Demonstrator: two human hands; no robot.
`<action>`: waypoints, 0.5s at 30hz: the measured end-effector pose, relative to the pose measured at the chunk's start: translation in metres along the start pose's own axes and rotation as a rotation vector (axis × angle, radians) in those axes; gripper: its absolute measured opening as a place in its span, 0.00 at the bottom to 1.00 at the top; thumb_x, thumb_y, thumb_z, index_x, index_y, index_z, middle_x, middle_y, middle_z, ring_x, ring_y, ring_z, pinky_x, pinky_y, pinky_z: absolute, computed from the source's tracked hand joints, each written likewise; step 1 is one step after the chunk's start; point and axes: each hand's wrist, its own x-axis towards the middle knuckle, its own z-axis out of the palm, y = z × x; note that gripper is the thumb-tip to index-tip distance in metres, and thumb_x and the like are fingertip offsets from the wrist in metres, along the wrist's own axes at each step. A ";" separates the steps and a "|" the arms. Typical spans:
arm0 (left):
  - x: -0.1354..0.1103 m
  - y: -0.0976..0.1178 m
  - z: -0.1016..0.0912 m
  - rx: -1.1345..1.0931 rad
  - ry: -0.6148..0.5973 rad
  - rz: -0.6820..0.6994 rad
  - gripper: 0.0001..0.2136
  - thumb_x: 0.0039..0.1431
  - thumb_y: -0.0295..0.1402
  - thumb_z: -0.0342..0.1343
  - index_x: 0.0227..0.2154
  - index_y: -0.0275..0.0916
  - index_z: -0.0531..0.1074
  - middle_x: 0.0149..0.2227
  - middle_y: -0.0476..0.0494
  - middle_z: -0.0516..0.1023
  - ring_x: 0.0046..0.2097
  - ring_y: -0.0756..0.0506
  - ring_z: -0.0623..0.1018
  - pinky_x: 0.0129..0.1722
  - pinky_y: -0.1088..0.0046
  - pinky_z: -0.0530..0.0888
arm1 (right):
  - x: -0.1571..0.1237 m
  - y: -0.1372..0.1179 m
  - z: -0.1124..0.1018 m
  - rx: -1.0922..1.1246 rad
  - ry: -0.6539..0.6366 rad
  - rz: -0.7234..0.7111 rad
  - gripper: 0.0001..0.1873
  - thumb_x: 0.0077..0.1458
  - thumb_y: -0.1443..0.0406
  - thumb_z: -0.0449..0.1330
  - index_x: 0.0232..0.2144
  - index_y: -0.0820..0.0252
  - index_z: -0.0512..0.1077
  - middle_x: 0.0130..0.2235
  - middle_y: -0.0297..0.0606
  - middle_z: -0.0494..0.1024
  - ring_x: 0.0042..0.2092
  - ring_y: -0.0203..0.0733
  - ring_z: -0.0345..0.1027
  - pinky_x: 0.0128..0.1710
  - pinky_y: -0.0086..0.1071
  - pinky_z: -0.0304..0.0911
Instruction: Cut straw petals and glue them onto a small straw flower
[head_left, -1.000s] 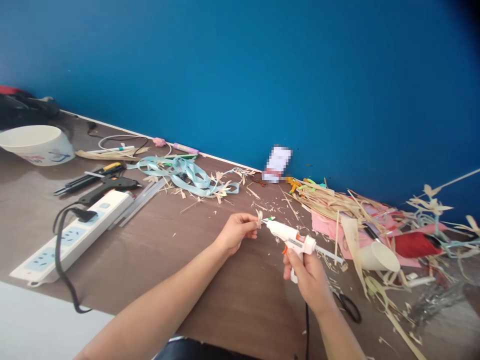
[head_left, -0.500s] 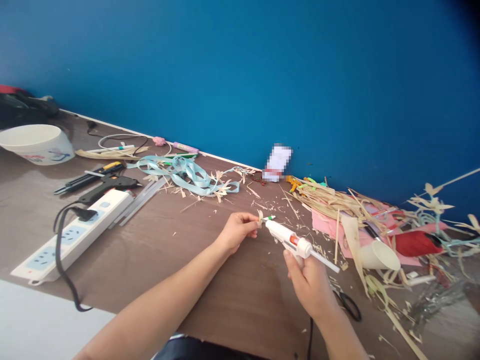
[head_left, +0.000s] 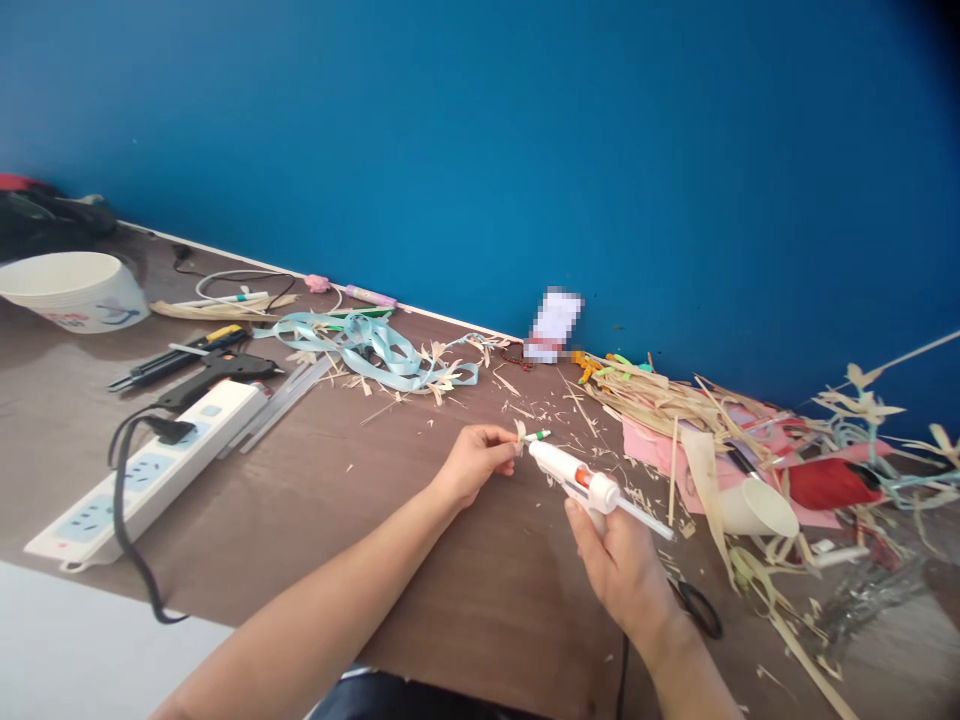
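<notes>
A white glue gun (head_left: 574,477) is gripped by the right hand (head_left: 621,570), whose fingers are curled shut round the handle; the gun's nozzle is pointed up and to the left, and a clear glue stick is seen jutting from its rear toward the right. A small pale straw piece (head_left: 519,436) is pinched between thumb and fingertips of the left hand (head_left: 471,463), the other fingers being folded in; the piece is held just at the nozzle tip, though whether the two touch cannot be told. Both hands are held low over the brown table (head_left: 450,590), near its middle; bare tabletop is left below and to the left of the hands, as far as the white power strip (head_left: 142,467). To the right, room is closed off by black scissors (head_left: 697,608) just beside the right wrist, a white paper cup (head_left: 757,508) lying on its side, and a heap of straw cuttings (head_left: 660,400); on the far side, scattered chips and a light blue ribbon (head_left: 375,350) are lain before the blue wall (head_left: 525,130); the table's near edge is met at the lower left.
</notes>
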 end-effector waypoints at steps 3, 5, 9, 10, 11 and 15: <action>0.000 0.000 0.000 -0.003 -0.001 0.004 0.07 0.35 0.30 0.62 0.19 0.32 0.72 0.17 0.51 0.70 0.18 0.55 0.67 0.21 0.78 0.66 | 0.000 0.000 0.000 -0.004 0.010 -0.012 0.15 0.56 0.60 0.46 0.42 0.62 0.62 0.26 0.35 0.71 0.25 0.39 0.65 0.28 0.30 0.60; 0.000 0.001 0.000 -0.007 0.002 0.008 0.07 0.35 0.30 0.62 0.19 0.32 0.72 0.17 0.51 0.70 0.18 0.56 0.66 0.20 0.79 0.66 | 0.000 0.001 0.000 -0.010 0.013 -0.015 0.15 0.56 0.60 0.46 0.42 0.62 0.62 0.28 0.37 0.72 0.27 0.40 0.66 0.28 0.30 0.61; 0.000 0.002 0.000 -0.017 0.009 0.006 0.07 0.35 0.30 0.62 0.19 0.32 0.72 0.16 0.52 0.70 0.17 0.56 0.66 0.20 0.79 0.66 | 0.000 0.003 0.000 -0.022 -0.003 0.006 0.15 0.56 0.59 0.47 0.40 0.62 0.64 0.25 0.37 0.72 0.25 0.40 0.67 0.26 0.30 0.61; 0.000 0.002 0.000 -0.021 0.009 0.003 0.07 0.35 0.30 0.62 0.19 0.32 0.72 0.16 0.52 0.70 0.17 0.56 0.66 0.20 0.79 0.66 | 0.000 0.003 0.001 -0.021 -0.002 0.009 0.15 0.56 0.59 0.47 0.40 0.63 0.64 0.24 0.37 0.72 0.25 0.41 0.67 0.26 0.30 0.61; 0.000 0.002 0.000 -0.025 0.008 -0.001 0.07 0.35 0.30 0.62 0.19 0.32 0.72 0.16 0.52 0.70 0.17 0.56 0.66 0.20 0.79 0.65 | 0.001 0.003 0.001 -0.018 0.000 0.009 0.15 0.56 0.59 0.47 0.39 0.63 0.65 0.24 0.37 0.71 0.25 0.41 0.67 0.26 0.30 0.61; 0.001 0.002 -0.001 -0.055 -0.003 -0.027 0.07 0.35 0.30 0.63 0.20 0.32 0.72 0.16 0.51 0.70 0.18 0.56 0.67 0.20 0.80 0.66 | 0.002 0.003 0.001 0.004 0.045 0.001 0.16 0.56 0.58 0.47 0.40 0.63 0.65 0.23 0.36 0.71 0.26 0.41 0.67 0.27 0.31 0.62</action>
